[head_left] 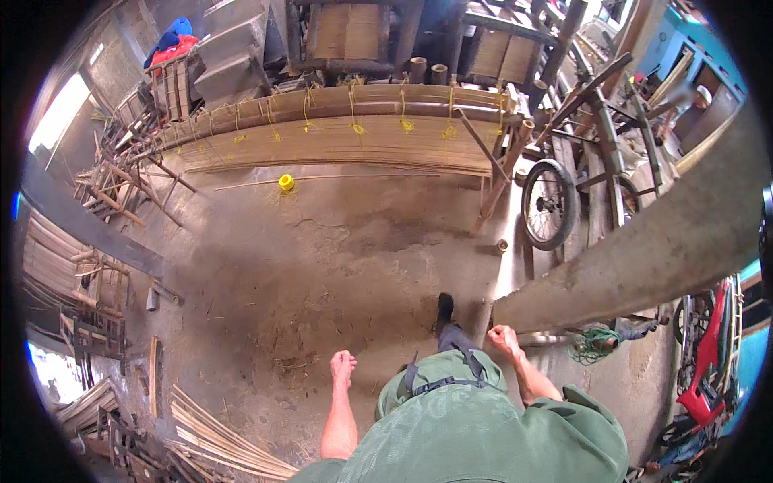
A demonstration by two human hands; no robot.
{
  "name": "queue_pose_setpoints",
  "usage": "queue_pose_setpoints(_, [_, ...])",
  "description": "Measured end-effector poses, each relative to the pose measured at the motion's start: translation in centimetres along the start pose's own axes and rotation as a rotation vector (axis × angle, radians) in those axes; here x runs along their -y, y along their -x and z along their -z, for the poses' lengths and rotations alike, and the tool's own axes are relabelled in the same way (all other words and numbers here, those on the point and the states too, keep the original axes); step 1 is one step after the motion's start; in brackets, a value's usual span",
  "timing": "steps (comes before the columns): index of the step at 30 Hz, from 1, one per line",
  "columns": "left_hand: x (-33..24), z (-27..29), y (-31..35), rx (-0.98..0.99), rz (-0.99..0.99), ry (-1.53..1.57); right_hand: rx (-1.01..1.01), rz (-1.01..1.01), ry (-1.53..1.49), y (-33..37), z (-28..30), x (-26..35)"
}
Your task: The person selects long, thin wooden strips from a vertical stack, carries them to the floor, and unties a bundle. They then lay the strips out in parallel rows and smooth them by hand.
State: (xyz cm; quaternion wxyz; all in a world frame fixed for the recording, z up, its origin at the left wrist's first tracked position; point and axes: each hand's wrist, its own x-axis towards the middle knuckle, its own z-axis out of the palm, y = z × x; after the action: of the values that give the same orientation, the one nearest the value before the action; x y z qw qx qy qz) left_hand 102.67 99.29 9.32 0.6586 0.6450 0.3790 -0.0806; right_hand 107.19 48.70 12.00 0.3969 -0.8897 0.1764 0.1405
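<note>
My left hand (pixel 343 368) is held out over the bare floor, its fingers curled in and nothing showing in them. Beside the foot of a concrete pillar (pixel 636 253), my right hand (pixel 506 341) is closed in a loose fist, with no object visible in it. Further ahead, a yellow roll of twine (pixel 286 183) sits on the floor by a thin strip. Behind it a wide blind of thin slats (pixel 322 143) hangs along a long pole (pixel 290 114), tied with several yellow cords. One dark shoe (pixel 444 308) shows in front of me.
A spoked wheel (pixel 550 204) leans by a wooden frame at right. Green rope (pixel 594 344) lies coiled past the pillar. Long split strips (pixel 221 431) lie at lower left, stacked slats (pixel 60 258) at left. A red motorcycle (pixel 704 378) and another person (pixel 688 113) are at far right.
</note>
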Motion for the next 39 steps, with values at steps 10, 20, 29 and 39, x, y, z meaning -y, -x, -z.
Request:
queue_pose_setpoints(10, [8.1,-6.6,8.2,0.026,0.085,-0.444,-0.360,0.664,-0.084,-34.1,14.9,24.2])
queue_pose_setpoints(20, [-5.1,-20.0,3.1,-0.137,0.288,-0.226,-0.484,0.980,0.436,-55.6,29.2,44.2])
queue_pose_setpoints(29, [-13.0,-25.1,-3.9,-0.125,0.262,-0.252,-0.183,0.866,0.500,-60.3,30.5,44.7])
queue_pose_setpoints(39, [-16.8,-28.1,-16.5,0.087,0.131,-0.541,-0.099,0.822,0.857,-61.6,32.5,45.0])
